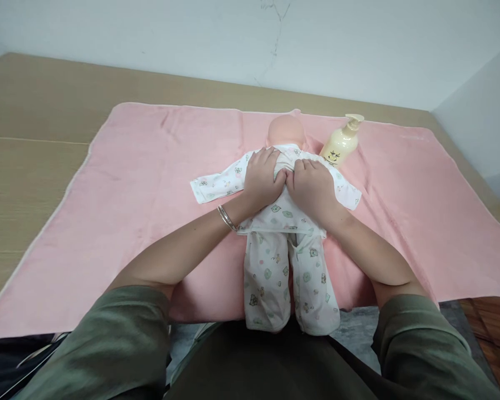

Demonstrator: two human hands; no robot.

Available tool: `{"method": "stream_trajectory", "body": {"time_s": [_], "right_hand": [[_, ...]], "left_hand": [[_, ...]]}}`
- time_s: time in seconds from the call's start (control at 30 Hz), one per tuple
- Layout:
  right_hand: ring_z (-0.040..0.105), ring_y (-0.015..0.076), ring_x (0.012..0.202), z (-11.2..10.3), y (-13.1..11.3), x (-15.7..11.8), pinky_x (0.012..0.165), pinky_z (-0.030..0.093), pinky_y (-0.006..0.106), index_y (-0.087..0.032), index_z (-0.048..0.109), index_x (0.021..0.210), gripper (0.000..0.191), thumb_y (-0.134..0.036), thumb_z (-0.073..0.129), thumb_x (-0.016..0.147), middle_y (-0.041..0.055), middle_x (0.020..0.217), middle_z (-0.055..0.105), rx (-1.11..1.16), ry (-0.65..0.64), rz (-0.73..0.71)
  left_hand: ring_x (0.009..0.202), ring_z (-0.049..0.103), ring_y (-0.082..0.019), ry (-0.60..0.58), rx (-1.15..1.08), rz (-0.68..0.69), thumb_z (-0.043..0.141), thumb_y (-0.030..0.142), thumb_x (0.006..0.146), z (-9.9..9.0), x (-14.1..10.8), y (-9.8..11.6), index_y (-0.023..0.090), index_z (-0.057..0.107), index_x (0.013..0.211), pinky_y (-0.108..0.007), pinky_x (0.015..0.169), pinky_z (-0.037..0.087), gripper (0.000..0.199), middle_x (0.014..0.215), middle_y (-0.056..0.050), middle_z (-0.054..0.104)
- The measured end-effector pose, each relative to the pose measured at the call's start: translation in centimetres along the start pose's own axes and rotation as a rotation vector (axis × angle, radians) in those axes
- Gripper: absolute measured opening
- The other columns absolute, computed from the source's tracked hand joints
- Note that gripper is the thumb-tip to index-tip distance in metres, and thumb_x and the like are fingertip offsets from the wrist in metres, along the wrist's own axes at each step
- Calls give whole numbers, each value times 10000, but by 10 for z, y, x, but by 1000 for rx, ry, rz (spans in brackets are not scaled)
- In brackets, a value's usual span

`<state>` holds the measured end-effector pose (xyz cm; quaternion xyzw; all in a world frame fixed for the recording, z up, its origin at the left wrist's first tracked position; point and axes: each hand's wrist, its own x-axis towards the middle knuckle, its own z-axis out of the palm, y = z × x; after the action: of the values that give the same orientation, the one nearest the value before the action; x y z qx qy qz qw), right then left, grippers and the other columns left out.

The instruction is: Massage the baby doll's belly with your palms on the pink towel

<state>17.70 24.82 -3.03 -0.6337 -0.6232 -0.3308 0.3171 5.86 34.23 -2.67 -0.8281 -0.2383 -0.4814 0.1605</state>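
Note:
A baby doll (286,130) in a white shirt (281,214) and matching trousers (269,283) with small printed animals lies with its head away from me. No face shows on its smooth head. My left hand (263,176) rests on the upper part of the shirt, fingers curled over the cloth. Beside it my right hand (312,186) is closed over the shirt in the same way. Both thumbs meet at the middle, where the fabric is bunched in folds. My fingertips are partly hidden.
A pink blanket (162,222) spreads under the doll on a wooden table (33,111). A cream pump bottle (340,141) lies tilted by the doll's right-hand sleeve. Behind the table stands a cracked white wall (191,44). The trouser legs hang at the table's front edge.

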Motion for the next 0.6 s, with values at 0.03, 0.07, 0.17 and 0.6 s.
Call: {"method": "stream_trajectory", "body": {"time_s": [0.03,0.07,0.17,0.6], "right_hand": [[601,350,986,-2,-3,-3,919,450,471,-41,626,1030,459,-284,238,1005,222,980,657,-23,10,-1],[603,344,979,-2,-5,-5,920,449,466,-44,626,1029,467,-279,222,1009,218,971,655,-36,19,-1],[604,340,1011,0,-4,-5,948,446,459,-43,628,1044,445,-272,249,1004,213,995,660,-27,19,-13],[323,322,1454,20,28,23,1210,247,526,-20,388,1453,615,-366,363,946,197,1528,391,264,-81,-9]], "left_hand": [[1342,471,-314,-5,-1,2,412,365,921,0,0,-1,151,542,1278,-517,1157,345,436,1386,-141,574],[1346,467,-315,-7,-1,2,415,379,923,0,1,-1,155,542,1283,-520,1160,340,443,1392,-139,569],[1346,469,-311,-4,-3,-5,416,396,925,2,0,-3,161,548,1283,-521,1165,334,448,1396,-135,568],[1347,474,-308,11,2,-8,394,351,930,1,-2,-1,165,559,1261,-521,1172,336,414,1375,-135,586]]}}
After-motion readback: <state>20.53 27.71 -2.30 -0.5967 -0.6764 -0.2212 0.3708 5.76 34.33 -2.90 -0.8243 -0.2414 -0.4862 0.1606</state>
